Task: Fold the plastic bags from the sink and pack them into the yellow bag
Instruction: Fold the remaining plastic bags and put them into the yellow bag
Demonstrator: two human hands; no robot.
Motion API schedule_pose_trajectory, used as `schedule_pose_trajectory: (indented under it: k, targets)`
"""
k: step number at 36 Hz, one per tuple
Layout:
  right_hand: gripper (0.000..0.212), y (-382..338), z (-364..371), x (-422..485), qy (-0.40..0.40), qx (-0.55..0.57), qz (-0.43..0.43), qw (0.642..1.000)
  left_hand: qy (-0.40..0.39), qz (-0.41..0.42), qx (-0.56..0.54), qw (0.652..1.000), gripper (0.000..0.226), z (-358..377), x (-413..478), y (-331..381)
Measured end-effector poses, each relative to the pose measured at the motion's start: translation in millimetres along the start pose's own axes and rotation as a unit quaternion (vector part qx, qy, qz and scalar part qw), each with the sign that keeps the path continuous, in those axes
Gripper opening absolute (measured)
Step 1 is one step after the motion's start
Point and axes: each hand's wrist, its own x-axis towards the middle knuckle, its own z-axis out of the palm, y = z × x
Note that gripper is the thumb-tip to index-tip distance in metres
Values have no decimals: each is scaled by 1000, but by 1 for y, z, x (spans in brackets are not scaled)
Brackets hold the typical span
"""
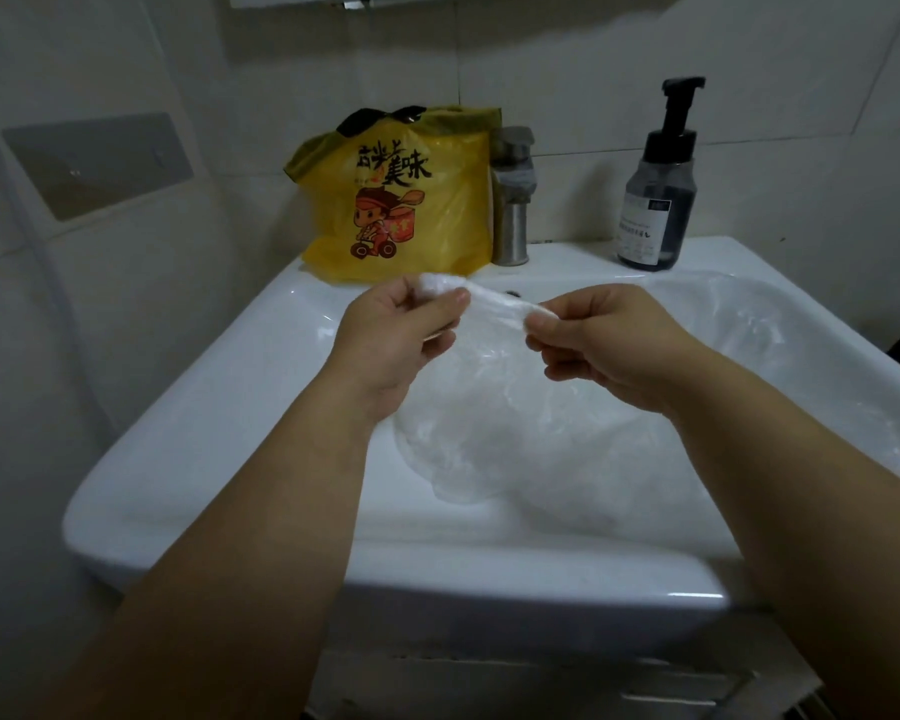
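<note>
A clear plastic bag (494, 304), bunched into a narrow strip, is stretched between my two hands above the white sink (230, 407). My left hand (396, 335) pinches its left end and my right hand (604, 340) pinches its right end. More crumpled clear plastic bags (515, 433) lie in the sink bowl below and to the right. The yellow bag (401, 200), printed with black characters and a cartoon rider, stands upright on the sink's back left ledge with dark handles on top.
A steel tap (513, 200) stands just right of the yellow bag. A dark pump soap bottle (655, 194) sits at the back right of the ledge. Tiled walls enclose the sink on the back and left, and a grey plate (100, 163) is fixed to the left wall.
</note>
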Motion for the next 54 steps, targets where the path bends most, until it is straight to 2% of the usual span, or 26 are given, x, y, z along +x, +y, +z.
schedule_pose_trajectory:
  k: [3, 5, 7, 9, 14, 18, 21, 25, 28, 34, 37, 41, 45, 49, 54]
  targets:
    - [8, 1, 10, -2, -2, 56, -13, 998, -15, -20, -154, 988, 17, 5, 0, 3]
    - [10, 1, 18, -3, -11, 73, -29, 997, -76, -74, -180, 978, 43, 12, -4, -1]
    - [13, 2, 26, -4, -26, 83, -46, 995, -136, -111, -75, 981, 53, 22, -9, -7]
    - [13, 3, 31, -3, -22, 73, -55, 996, -157, -116, 32, 980, 53, 30, -12, -12]
    - [20, 8, 32, 0, -55, 74, -50, 995, -109, -103, 44, 988, 41, 31, -4, -11]
    - [10, 7, 26, 3, -57, 46, -37, 997, -50, -73, 13, 996, 43, 23, 0, -3]
    - [7, 5, 20, 2, -51, 32, -24, 998, 22, -47, 58, 997, 45, 16, 3, -1]
    - [8, 5, 9, 0, -47, 41, -12, 998, 79, -22, 89, 993, 32, 13, 4, 2]
    - [9, 3, 6, 0, -46, 31, -7, 998, 71, 7, 152, 986, 29, 6, 6, 6]
    - [8, -22, 0, 12, -36, -3, -13, 999, -15, -14, 120, 993, 7, -16, 7, 40]
    - [9, -41, 1, 19, -57, -45, -28, 997, -34, -1, 170, 985, 7, -27, 11, 56]
    - [10, -65, 7, 38, -60, -70, -55, 994, 6, 55, 245, 968, 5, -35, 20, 79]
    - [9, -86, 15, 64, -44, -87, -92, 991, 63, 120, 260, 956, 9, -41, 36, 99]
    - [7, -103, 27, 89, -5, -90, -141, 986, 115, 150, 244, 951, 6, -45, 57, 113]
    - [44, -128, 41, 125, 50, -59, -168, 983, 185, 174, 234, 938, 12, -64, 96, 130]
